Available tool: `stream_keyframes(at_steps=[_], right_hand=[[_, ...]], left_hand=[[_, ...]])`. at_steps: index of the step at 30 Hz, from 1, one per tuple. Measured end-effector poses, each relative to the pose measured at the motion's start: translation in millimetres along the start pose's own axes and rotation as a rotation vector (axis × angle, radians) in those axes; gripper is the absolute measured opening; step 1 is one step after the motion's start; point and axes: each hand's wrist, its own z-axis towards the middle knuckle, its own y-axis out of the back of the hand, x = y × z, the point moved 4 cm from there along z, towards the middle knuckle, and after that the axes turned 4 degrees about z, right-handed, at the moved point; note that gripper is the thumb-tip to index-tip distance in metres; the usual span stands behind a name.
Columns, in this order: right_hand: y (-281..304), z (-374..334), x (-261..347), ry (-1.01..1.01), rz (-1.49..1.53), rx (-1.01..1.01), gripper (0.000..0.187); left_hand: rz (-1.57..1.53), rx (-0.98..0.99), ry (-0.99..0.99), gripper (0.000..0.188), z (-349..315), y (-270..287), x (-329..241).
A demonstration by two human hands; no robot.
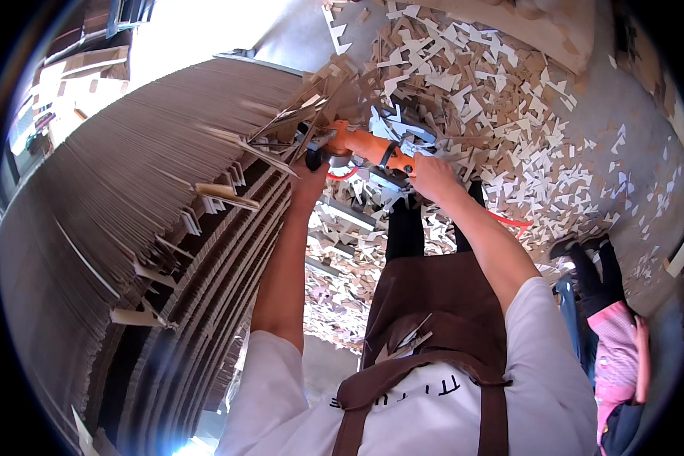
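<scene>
An orange power tool (366, 146) with a black band spans the space between my hands, its metal head up against the edge of a tall stack of brown cardboard sheets (197, 99). My right hand (435, 178) is wrapped round its rear end. At the front, my left hand (309, 184) is closed about a dark grip beside the tool's head, close to the stack's edge. Torn cardboard strips (311, 99) stick out around the head, blurred by motion. A red hose (509, 220) shows behind my right forearm.
Cardboard scraps (486, 99) litter the floor ahead and under me. Bent offcuts (224, 196) jut from the stack's side. Another person in a pink top (615, 349) stands at the right. A large pale brown sheet or board (539, 26) lies at the far side.
</scene>
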Motion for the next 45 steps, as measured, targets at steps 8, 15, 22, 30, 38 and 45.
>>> stream_keyframes(at_steps=[8, 15, 22, 30, 38, 45], right_hand=[[-12, 52, -22, 0.051, -0.013, -0.070, 0.029], [-1, 42, -12, -0.028, -0.032, -0.002, 0.028], [-30, 60, -19, -0.090, 0.034, -0.012, 0.028], [-40, 64, -14, -0.091, 0.070, -0.052, 0.028], [-24, -53, -43, -0.132, -0.029, 0.016, 0.025], [13, -261, -79, -0.266, 0.107, 0.217, 0.029]], left_hand=[[0.111, -0.187, -0.179, 0.035, 41, -31, 42], [0.142, -0.108, -0.140, 0.029, 75, -39, 74], [0.139, -0.097, -0.223, 0.028, 88, -42, 41], [0.027, -0.124, -0.367, 0.034, 95, -40, 55], [0.069, 0.110, -0.182, 0.030, 25, -83, 36], [-0.413, 0.504, -0.022, 0.026, -203, -99, -49]])
